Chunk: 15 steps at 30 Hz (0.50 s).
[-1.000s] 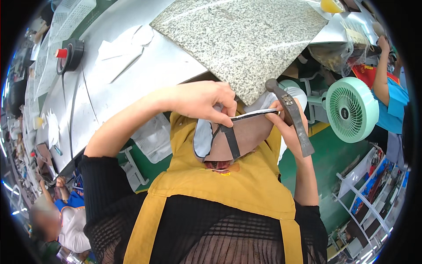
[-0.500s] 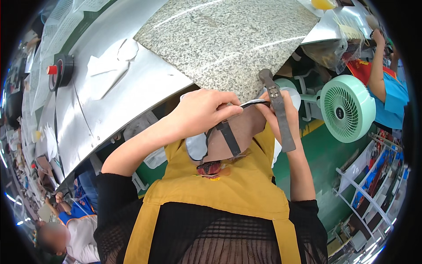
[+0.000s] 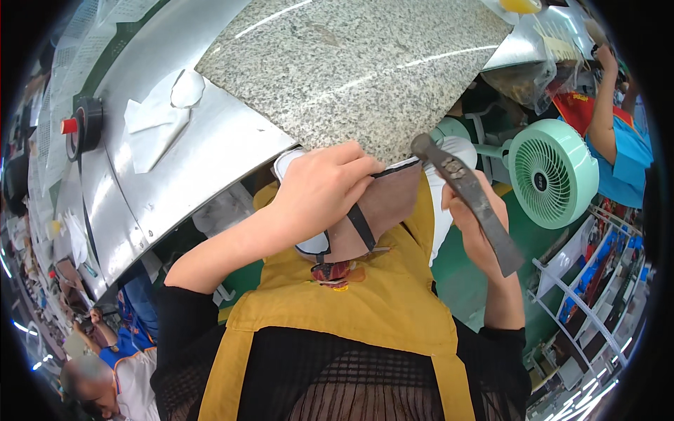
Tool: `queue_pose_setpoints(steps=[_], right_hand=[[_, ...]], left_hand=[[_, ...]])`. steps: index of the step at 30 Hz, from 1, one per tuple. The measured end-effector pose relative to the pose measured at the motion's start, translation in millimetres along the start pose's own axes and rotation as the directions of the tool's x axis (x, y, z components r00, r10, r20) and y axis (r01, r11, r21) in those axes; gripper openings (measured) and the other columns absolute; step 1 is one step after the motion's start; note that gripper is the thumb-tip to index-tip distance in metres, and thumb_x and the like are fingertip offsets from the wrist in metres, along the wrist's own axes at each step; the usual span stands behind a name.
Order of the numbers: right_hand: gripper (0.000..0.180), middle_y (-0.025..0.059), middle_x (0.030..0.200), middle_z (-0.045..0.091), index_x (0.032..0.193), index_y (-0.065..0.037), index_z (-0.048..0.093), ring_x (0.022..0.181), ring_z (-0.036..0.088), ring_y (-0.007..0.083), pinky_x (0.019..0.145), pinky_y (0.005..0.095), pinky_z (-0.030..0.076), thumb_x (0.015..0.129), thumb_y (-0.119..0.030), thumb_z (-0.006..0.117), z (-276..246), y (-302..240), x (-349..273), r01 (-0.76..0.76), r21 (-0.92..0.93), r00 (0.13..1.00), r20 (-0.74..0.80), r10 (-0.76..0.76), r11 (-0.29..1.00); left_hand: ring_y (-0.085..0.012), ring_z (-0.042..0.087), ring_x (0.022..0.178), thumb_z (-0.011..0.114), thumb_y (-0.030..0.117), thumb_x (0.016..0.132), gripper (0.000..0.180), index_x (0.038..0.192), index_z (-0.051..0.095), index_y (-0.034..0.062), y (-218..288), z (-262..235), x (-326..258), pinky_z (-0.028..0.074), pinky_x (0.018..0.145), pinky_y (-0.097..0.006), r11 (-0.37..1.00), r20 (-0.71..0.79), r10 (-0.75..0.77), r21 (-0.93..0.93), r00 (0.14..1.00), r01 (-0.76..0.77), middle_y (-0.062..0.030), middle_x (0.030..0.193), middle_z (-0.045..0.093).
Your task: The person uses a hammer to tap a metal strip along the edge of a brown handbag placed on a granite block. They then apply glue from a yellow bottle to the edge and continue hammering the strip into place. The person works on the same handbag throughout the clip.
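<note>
My left hand (image 3: 323, 175) is closed on a brownish-pink leather piece (image 3: 393, 198), pinching its upper edge against the near corner of a speckled granite slab (image 3: 351, 84). A dark strip runs along that edge, and a black strap (image 3: 361, 228) crosses the piece. The lower part hangs against my mustard apron (image 3: 351, 309); a pale grey-blue panel (image 3: 314, 243) shows at its left. My right hand (image 3: 481, 221) grips a hammer (image 3: 484, 210) with a long dark steel head. One end of the head is beside the slab's corner, near the leather's right end. The handle is mostly hidden.
Left of the slab is a metal-topped table (image 3: 232, 133) with white paper scraps (image 3: 158, 130) and a black tape roll (image 3: 88, 125). A mint-green fan (image 3: 553, 173) stands at right. Co-workers are at the far right and lower left; a rack (image 3: 590, 316) is at lower right.
My right hand has left the leather's edge and moved right and down, tilting the hammer. The leather's right part has spread out along the slab's edge; my left hand still holds it.
</note>
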State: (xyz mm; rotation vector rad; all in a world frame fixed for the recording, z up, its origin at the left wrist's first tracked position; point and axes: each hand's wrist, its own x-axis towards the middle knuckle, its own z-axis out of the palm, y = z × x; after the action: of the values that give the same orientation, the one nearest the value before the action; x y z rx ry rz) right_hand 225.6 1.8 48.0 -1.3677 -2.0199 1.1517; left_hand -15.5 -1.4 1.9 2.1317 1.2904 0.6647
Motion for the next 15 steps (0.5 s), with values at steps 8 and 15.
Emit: queue_pose_setpoints(steps=[8,15], right_hand=[[0.017,0.0165,0.075,0.052,0.103,0.002,0.053,0.061,0.048,0.0321,0.057,0.0318,0.041,0.087,-0.002,0.056,-0.3,-15.7,16.7,0.066,-0.114,0.987,0.154,-0.048,0.991],[0.022,0.0138,0.074,0.054,0.108,0.001,0.053,0.059,0.051,0.0307,0.058,0.0311,0.043,0.087,-0.003,0.056,-6.9,-22.4,16.8,0.075,-0.071,0.985,0.162,-0.062,0.995]], left_hand=[[-0.0185,0.059,0.069,0.064,0.003,0.065,0.036,0.101,0.067,0.0095,-5.2,4.5,-2.3,0.047,0.058,-0.031,0.958,-0.047,0.237,0.175,0.97,-0.226,-0.0016,0.081,0.057],[-0.0165,0.057,0.072,0.062,0.008,0.065,0.04,0.105,0.065,0.0086,-4.5,2.8,-6.2,0.045,0.06,-0.029,0.943,-0.01,0.244,0.237,0.97,-0.235,-0.0015,0.085,0.054]])
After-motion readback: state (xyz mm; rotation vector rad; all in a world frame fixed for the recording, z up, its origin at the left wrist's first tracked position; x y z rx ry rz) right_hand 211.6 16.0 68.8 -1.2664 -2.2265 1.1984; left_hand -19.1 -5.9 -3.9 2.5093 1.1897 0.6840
